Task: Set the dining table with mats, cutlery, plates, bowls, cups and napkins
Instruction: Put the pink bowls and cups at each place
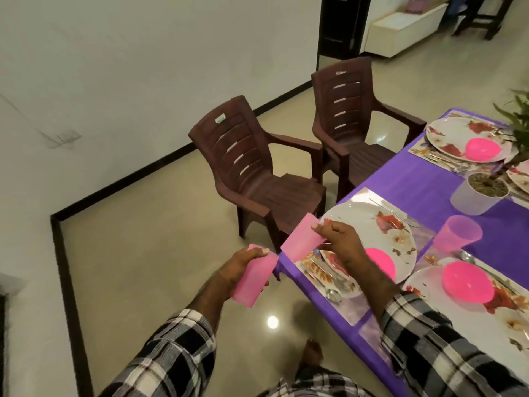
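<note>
My left hand (246,263) grips a pink plastic cup (252,283) off the table's corner, over the floor. My right hand (342,239) holds a second pink cup (300,239) tilted at the table's near left corner, beside a floral plate (369,222). A pink bowl (382,263) lies on that plate, partly hidden by my right arm. A third pink cup (456,237) stands upright on the purple tablecloth (415,179). Cutlery (329,279) lies on the mat left of the plate. Two other settings have plates with pink bowls (466,282) (482,150).
Two brown plastic chairs (254,173) (352,116) stand at the table's left side. A white pot with a plant (478,196) sits mid-table. A knife (395,213) lies beyond the near plate. My bare foot (310,353) is on the tiled floor.
</note>
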Motion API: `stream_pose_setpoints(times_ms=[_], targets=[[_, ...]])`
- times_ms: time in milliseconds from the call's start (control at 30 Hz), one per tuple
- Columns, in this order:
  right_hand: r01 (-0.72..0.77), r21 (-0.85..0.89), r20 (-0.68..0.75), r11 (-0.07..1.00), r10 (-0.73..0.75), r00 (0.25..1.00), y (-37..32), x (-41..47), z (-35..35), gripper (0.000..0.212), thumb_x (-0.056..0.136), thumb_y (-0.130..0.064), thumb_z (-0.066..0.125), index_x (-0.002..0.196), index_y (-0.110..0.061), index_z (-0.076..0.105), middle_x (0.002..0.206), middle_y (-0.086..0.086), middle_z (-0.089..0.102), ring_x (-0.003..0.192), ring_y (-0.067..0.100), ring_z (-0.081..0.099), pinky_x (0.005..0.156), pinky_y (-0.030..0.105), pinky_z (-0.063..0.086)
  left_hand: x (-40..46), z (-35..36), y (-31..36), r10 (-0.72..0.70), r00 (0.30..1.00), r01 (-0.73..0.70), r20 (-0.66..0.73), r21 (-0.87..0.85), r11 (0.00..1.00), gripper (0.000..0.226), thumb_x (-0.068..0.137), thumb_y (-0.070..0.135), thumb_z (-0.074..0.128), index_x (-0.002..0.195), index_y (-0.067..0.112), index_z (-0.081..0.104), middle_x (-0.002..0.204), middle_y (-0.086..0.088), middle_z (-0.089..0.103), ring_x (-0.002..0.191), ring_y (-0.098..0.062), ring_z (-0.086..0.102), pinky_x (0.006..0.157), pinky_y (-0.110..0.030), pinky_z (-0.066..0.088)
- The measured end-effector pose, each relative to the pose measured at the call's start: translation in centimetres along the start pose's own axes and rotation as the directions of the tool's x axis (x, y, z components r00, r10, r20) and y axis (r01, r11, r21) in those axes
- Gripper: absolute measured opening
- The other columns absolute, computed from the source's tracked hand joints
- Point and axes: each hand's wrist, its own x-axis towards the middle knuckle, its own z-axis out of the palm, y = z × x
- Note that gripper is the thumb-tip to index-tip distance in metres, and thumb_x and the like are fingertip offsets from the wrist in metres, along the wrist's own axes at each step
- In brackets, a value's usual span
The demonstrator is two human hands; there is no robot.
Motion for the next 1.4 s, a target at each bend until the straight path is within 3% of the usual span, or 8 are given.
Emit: stream_pose_setpoints(times_ms=[167,333,500,600,833,1067,1200,1400], targets=[[-0.041,0.073,-0.02,0.996,0.042,0.999,-3.5,5.6,0.9,0.038,0.091,-0.037,0.08,0.087,-0.003,0.063,0.096,0.019,0.073,0.09,0.031,0.075,0.069,0.031,0.06,4.2,-1.3,6.7,0.006,1.0,-0.006,-0.015,0.028,1.0,0.054,0.085,0.05,0.077,0.117,0.007,0.071,0.092,-0.021,0.074,0.078,-0.035,0.069,0.069,-0.039,0.057],[0.025,0.063,-0.094,0.998,-0.018,0.995,-6.2,10.1,-1.3,0.035,0.085,-0.033,0.086,0.09,-0.009,0.061,0.104,0.026,0.07,0.098,0.036,0.074,0.087,0.049,0.061,9.1,0.1,13.1,0.056,0.992,-0.068,0.117,0.108,0.992,0.049,0.082,0.044,0.08,0.114,0.007,0.071,0.087,-0.019,0.073,0.069,-0.031,0.069,0.061,-0.037,0.058],[0.015,0.15,-0.302,0.989,0.032,0.953,-6.3,11.9,-3.0,0.048,0.077,-0.035,0.089,0.105,-0.012,0.058,0.11,0.018,0.07,0.102,0.037,0.074,0.085,0.054,0.064,15.2,1.4,18.3,0.056,0.955,-0.141,0.291,0.283,0.949,0.041,0.085,0.042,0.083,0.112,0.014,0.07,0.095,-0.015,0.076,0.079,-0.029,0.072,0.071,-0.042,0.06],[0.039,0.173,-0.451,0.984,0.044,0.891,-6.0,11.4,-3.1,0.052,0.08,-0.032,0.089,0.118,-0.014,0.058,0.116,0.016,0.069,0.103,0.035,0.074,0.086,0.053,0.064,18.6,1.7,20.6,0.009,0.921,-0.174,0.389,0.392,0.903,0.065,0.072,0.063,0.086,0.116,0.015,0.075,0.102,-0.015,0.078,0.091,-0.032,0.071,0.084,-0.048,0.058],[0.09,0.303,-0.693,0.949,0.155,0.705,-2.9,5.5,0.2,0.064,0.074,-0.035,0.092,0.125,-0.014,0.059,0.12,0.009,0.066,0.104,0.024,0.069,0.087,0.053,0.062,21.9,3.6,23.3,-0.135,0.803,-0.225,0.58,0.505,0.833,0.052,0.089,0.046,0.082,0.123,0.008,0.071,0.097,-0.019,0.077,0.073,-0.029,0.072,0.06,-0.035,0.058],[0.048,0.324,-0.889,0.945,0.287,0.356,1.5,-5.3,1.5,0.07,0.078,-0.033,0.093,0.135,-0.008,0.061,0.127,0.014,0.066,0.109,0.028,0.072,0.081,0.045,0.066,19.1,11.5,19.6,-0.234,0.556,-0.509,0.797,0.549,0.663,0.064,0.07,0.062,0.091,0.117,0.021,0.077,0.105,-0.004,0.082,0.098,-0.031,0.079,0.091,-0.047,0.064],[-0.033,0.274,-0.948,0.961,0.276,0.162,5.4,-10.0,2.4,0.092,0.051,-0.064,0.097,0.128,-0.021,0.068,0.125,0.005,0.067,0.112,0.024,0.069,0.085,0.05,0.065,15.9,14.3,17.0,-0.276,0.454,-0.598,0.847,0.52,0.61,0.035,0.092,0.034,0.083,0.119,0.013,0.074,0.089,0.004,0.082,0.077,-0.012,0.079,0.061,-0.023,0.061],[-0.379,0.226,-0.952,0.897,0.286,0.111,6.5,-12.7,5.0,0.092,0.062,-0.028,0.1,0.143,-0.016,0.058,0.134,0.006,0.057,0.114,0.025,0.059,0.094,0.031,0.047,14.9,15.9,14.4,-0.325,0.414,-0.688,0.851,0.526,0.501,0.054,0.088,0.052,0.081,0.131,0.021,0.07,0.119,0.0,0.074,0.101,-0.016,0.069,0.074,-0.028,0.052]])
